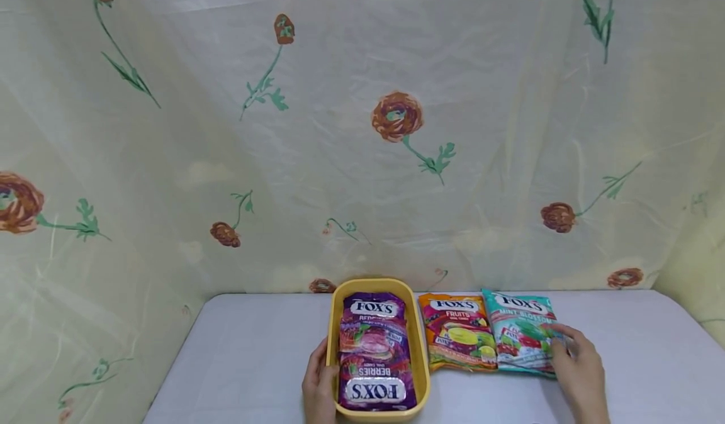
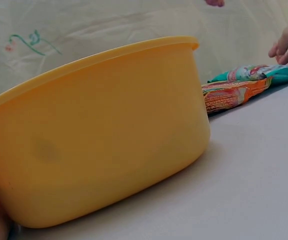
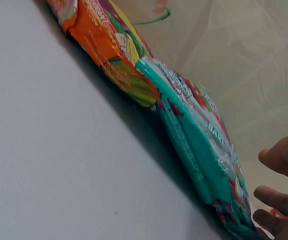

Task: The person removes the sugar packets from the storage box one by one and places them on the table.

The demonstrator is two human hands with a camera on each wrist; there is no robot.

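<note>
A yellow plastic tub [image 1: 420, 355] holds purple Fox's Berries candy bags [image 1: 375, 348], one logo upright at the far end and one upside down at the near end. My left hand [image 1: 320, 383] grips the tub's left side, thumb at the rim; in the left wrist view only a bit of it shows at the lower left. To the right of the tub lies an orange Fox's Fruits candy bag [image 1: 460, 333]. Beside that is a teal Fox's Mint Blossom candy bag [image 1: 521, 333]. Over its right edge my right hand [image 1: 580, 367] hovers with fingers apart, holding nothing.
Everything stands on a white table [image 1: 255, 355] with rounded far corners. A pale curtain [image 1: 317, 178] printed with flowers hangs right behind the table's far edge and along both sides. The orange and teal bags lie edge to edge.
</note>
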